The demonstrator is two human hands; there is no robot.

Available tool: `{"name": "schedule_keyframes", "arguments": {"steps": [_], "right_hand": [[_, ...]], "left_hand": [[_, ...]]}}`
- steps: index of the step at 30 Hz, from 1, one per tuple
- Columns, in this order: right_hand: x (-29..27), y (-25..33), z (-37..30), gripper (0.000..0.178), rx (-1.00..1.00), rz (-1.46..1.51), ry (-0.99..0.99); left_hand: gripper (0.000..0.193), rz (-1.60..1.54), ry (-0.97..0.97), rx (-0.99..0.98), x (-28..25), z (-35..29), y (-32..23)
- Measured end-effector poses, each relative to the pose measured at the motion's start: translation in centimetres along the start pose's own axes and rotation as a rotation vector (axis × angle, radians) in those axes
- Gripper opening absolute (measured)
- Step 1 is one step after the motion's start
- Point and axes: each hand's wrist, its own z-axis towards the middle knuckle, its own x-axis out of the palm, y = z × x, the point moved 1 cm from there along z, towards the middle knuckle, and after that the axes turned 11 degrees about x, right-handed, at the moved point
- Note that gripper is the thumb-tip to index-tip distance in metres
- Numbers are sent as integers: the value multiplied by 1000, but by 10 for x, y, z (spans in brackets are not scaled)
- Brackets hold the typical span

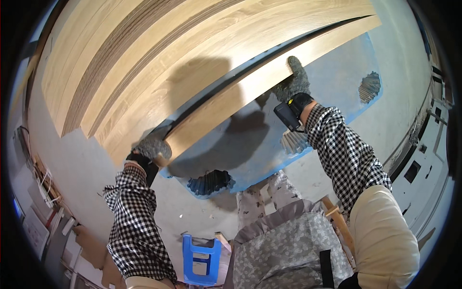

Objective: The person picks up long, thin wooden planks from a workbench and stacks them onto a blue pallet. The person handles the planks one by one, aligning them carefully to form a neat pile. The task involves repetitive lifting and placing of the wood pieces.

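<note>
A long, light wood-grain board point(250, 83) runs diagonally up to the right, its far side apart from the neighbouring boards by a dark gap. My left hand point(153, 148), in a grey glove, grips its near left end. Further along the near edge, my right hand point(294, 83) wears the same kind of glove and holds the board. One of its digits lies along the top face; the other fingers are largely hidden at the edge. Beyond the gap, several similar boards point(144, 82) lie side by side in stepped layers. Black devices are strapped on both wrists.
Beneath the board lies a blue sheet point(337, 67) with dark, ridged fan-shaped patches, on a grey floor point(82, 164). A blue plastic stool point(201, 260) stands close by my legs. White panels point(423, 159) lean along the right; cardboard and odds and ends point(91, 245) line the left.
</note>
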Motion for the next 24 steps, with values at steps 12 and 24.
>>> {"name": "schedule_keyframes", "arguments": {"steps": [12,24], "right_hand": [[0,1,11,50,-36,-108,107],[12,-6,-11,62,7,-251,-23]], "left_hand": [[48,-185,-268,-177,-26,-20,-36],[44,-2037,-1508,214,190,-7,-14]]}}
